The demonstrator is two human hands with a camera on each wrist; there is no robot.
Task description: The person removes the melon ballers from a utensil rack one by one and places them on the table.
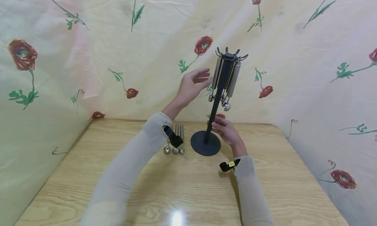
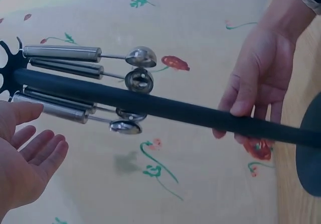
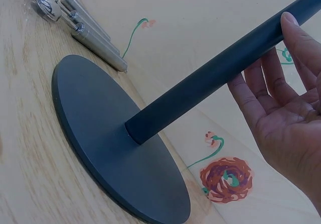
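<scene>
A black stand has a round base (image 1: 197, 145), a slim pole (image 1: 214, 111) and a crown of upturned hooks (image 1: 229, 56). Steel utensils (image 1: 234, 80) with thick handles and small rounded bowls hang from the hooks. My right hand (image 1: 227, 130) holds the lower pole, thumb on one side and fingers on the other. Near the top, my left hand (image 1: 189, 88) is raised beside the hanging utensils, its fingers loosely bent and holding nothing. In the left wrist view its upper digit overlaps a handle (image 2: 57, 109); whether it touches is unclear.
Left of the base, several similar steel utensils (image 1: 181, 134) lie side by side on the wooden table (image 1: 200, 186), partly hidden by my left wrist. Flower-printed cloth (image 1: 159, 55) rises behind the table and along both sides.
</scene>
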